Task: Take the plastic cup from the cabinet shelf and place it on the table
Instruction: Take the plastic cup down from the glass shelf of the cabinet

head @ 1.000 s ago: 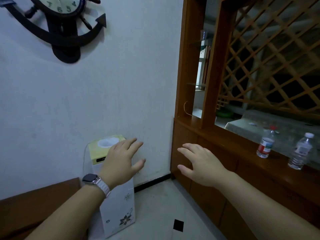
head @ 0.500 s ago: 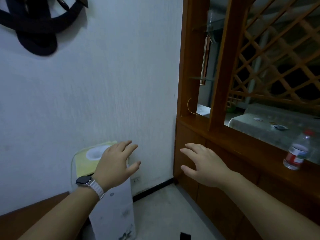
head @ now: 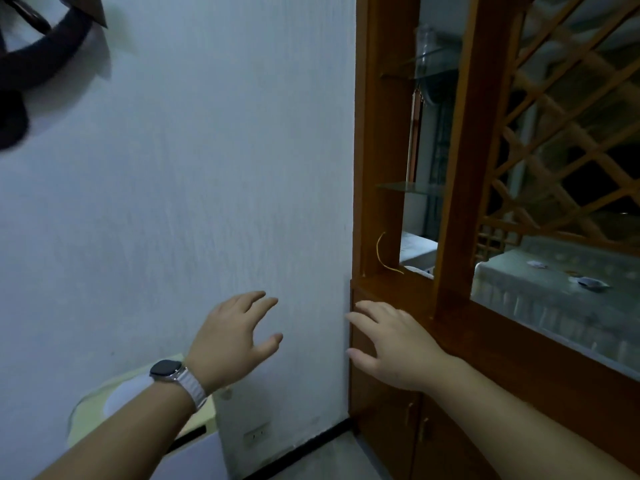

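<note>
A clear plastic cup (head: 426,41) stands on the upper glass shelf (head: 408,65) of the wooden cabinet (head: 384,140) at the upper right; it is blurred and hard to make out. My left hand (head: 232,339), with a watch on its wrist, is held out low in front of the white wall, fingers spread and holding nothing. My right hand (head: 393,344) is out beside it, in front of the cabinet's lower part, fingers apart and also holding nothing. Both hands are far below the cup. A table with a pale cloth (head: 554,292) shows through the cabinet opening at the right.
A lower glass shelf (head: 405,187) sits under the upper one. Wooden lattice (head: 568,126) fills the cabinet's right section. A water dispenser with a pale yellow top (head: 93,410) stands at the lower left by the wall. A dark wall clock (head: 31,64) hangs at the upper left.
The view has tilted up and shifted left toward the cabinet; the water bottles on the ledge have left the view. Both hands stay open and have risen slightly.
</note>
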Motion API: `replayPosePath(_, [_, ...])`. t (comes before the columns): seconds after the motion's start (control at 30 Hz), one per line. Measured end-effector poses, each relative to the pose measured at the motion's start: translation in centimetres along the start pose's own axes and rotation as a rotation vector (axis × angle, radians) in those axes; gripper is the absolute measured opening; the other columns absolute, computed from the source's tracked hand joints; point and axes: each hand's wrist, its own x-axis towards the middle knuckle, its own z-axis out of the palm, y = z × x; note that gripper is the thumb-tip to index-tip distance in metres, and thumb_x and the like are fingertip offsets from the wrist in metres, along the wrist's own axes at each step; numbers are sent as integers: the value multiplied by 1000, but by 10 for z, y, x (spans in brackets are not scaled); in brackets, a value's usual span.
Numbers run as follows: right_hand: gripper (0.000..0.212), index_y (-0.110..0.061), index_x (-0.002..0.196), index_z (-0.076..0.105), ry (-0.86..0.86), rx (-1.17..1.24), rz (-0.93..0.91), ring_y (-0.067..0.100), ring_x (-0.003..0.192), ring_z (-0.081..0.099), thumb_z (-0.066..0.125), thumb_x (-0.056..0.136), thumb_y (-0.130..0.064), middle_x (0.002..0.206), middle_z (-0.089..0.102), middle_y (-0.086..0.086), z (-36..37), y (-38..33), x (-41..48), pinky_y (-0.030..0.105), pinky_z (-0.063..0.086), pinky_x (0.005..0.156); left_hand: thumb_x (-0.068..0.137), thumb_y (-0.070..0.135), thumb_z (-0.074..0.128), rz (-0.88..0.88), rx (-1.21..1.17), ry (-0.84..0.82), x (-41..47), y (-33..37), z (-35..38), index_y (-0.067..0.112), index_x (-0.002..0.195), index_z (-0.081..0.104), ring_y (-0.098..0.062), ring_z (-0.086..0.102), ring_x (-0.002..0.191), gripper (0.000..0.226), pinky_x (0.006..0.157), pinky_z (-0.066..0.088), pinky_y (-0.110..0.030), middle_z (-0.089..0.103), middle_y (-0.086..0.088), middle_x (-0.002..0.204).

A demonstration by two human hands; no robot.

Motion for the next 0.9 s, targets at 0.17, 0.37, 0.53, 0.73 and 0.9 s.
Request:
replayPosePath(0.17, [63,-36,147,26,26,-30,63,18,145,18,41,91,-60,160,23,-5,-5,34,45,38,20,112,81,58,50,12,-135,11,56,-14,32,20,132,53,-23,55,120,64,99,44,-38,60,-3,132])
replayPosePath(0.37, [63,-36,148,26,36,-59,141,17,146,16,43,92,-57,160,20,-7,-9,70,106,38,19,113,81,60,50,67,-132,10,134,-48,85,22,134,52,-21,52,125,65,103,40,-35,57,-2,137])
replayPosePath(0.53, [64,-36,148,25,63,-80,224,19,144,20,43,91,-59,160,22,-5,-2,101,173,42,23,114,80,62,48,138,-180,15,218,-83,128,21,133,53,-24,52,126,68,104,40,-39,56,-5,138])
replayPosePath(0.73, [65,-36,148,25,49,-154,291,18,143,22,41,90,-61,159,23,-5,2,127,258,41,24,114,79,64,45,187,-256,18,323,-130,162,23,135,51,-23,49,129,71,105,38,-38,52,-4,143])
replayPosePath(0.9, [64,-34,148,27,71,-228,341,19,141,25,40,91,-61,158,26,-2,0,150,303,37,23,111,77,65,43,201,-320,58,402,-157,177,23,136,50,-23,47,130,73,106,38,-39,51,-3,144])
